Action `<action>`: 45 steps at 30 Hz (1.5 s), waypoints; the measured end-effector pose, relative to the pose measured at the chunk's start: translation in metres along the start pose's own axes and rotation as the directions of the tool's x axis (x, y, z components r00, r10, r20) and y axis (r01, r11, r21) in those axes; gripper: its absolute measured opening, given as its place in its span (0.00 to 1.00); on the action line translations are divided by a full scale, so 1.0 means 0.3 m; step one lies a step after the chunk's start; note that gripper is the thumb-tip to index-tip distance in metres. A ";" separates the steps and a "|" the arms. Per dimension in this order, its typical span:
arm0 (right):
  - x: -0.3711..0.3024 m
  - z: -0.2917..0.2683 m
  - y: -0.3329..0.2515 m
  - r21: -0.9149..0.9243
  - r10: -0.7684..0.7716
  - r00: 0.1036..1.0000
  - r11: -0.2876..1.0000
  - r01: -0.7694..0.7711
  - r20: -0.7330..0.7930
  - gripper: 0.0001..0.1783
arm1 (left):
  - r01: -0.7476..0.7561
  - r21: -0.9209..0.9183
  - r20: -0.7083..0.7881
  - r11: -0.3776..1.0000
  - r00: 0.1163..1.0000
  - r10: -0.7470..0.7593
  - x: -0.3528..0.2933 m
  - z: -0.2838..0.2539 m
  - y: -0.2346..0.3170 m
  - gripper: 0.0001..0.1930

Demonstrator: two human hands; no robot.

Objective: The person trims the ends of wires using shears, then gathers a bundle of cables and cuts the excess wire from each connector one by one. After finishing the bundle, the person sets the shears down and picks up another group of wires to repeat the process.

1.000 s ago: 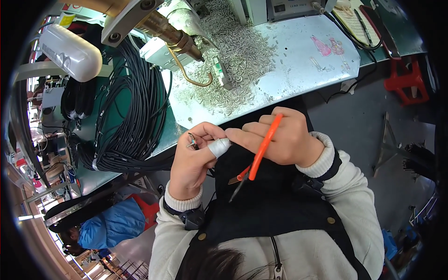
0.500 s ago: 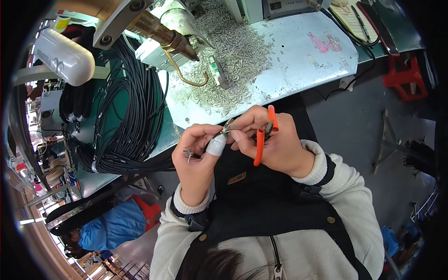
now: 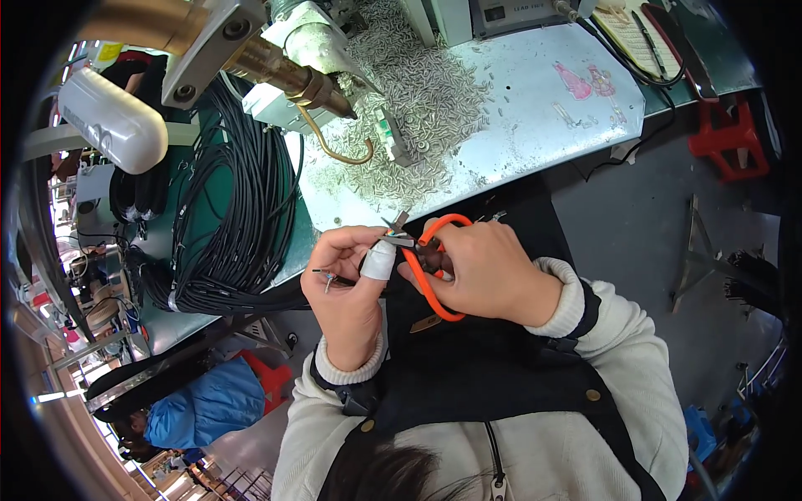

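Note:
My right hand (image 3: 493,271) grips orange-handled scissors (image 3: 430,294), fingers in and around the loops. Their metal blades are spread at the fingertips of my left hand (image 3: 338,284), close to its thumb, which is wrapped in a white covering (image 3: 378,262). Between the left thumb and index finger I pinch a cable end with thin coloured wires (image 3: 390,235); most of it is hidden by fingers and blades. Another small cable end with a metal tip (image 3: 327,277) pokes out by the left palm.
Beyond my hands a light metal bench (image 3: 518,117) carries a heap of small metal pins (image 3: 418,92) beneath a machine head (image 3: 317,88). Coiled black cables (image 3: 238,217) lie at left. Red stools (image 3: 728,142) stand at the right; a person in blue (image 3: 205,405) sits lower left.
The scissors have swung from lying back in my right palm to a working grip, their blades now at the wires. My right fingers have left the wires; the left hand keeps its pinch.

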State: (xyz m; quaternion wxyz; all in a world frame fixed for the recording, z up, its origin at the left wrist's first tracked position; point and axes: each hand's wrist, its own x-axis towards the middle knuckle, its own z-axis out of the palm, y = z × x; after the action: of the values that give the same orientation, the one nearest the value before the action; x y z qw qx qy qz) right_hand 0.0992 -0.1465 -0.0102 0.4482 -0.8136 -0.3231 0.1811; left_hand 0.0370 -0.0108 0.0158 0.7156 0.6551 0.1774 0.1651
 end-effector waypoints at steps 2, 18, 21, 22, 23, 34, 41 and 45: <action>0.003 0.023 0.018 0.116 -0.016 1.000 0.993 0.016 -0.003 0.14 | 0.060 0.096 0.015 0.994 0.998 -0.062 0.017 -0.005 0.006 0.06; 0.247 -0.095 0.009 0.622 0.198 0.959 0.783 -0.029 -0.205 0.10 | 0.386 -0.232 0.206 0.893 0.917 -0.343 0.294 0.005 -0.011 0.05; 0.259 -0.107 0.003 0.681 0.243 0.963 0.725 -0.102 -0.115 0.11 | 0.399 -0.206 0.217 0.894 0.909 -0.356 0.305 -0.007 -0.008 0.04; 0.258 -0.108 0.002 0.673 0.245 0.962 0.732 -0.105 -0.116 0.11 | 0.400 -0.188 0.217 0.897 0.908 -0.359 0.309 -0.011 -0.008 0.04; 0.258 -0.108 0.001 0.666 0.247 0.962 0.738 -0.108 -0.118 0.11 | 0.400 -0.170 0.217 0.901 0.907 -0.362 0.311 -0.013 -0.008 0.04; 0.266 -0.077 0.031 0.638 0.171 0.970 0.770 -0.022 -0.173 0.11 | 0.354 -0.168 0.101 0.920 0.934 -0.342 0.298 -0.020 -0.022 0.05; 0.250 -0.063 0.039 0.583 0.129 0.961 0.812 0.040 -0.245 0.10 | 0.364 -0.205 0.227 0.909 0.921 -0.317 0.285 -0.024 -0.009 0.07; 0.206 -0.069 0.039 0.630 0.144 0.964 0.776 0.029 -0.222 0.10 | 0.401 -0.267 0.280 0.876 0.902 -0.328 0.235 -0.009 0.020 0.09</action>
State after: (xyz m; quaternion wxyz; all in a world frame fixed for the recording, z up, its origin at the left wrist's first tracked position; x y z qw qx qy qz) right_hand 0.1603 -0.1211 -0.0094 0.7256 -0.6437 -0.1580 0.1848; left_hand 0.0979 0.0250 0.0190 0.8453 0.5000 0.1867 -0.0229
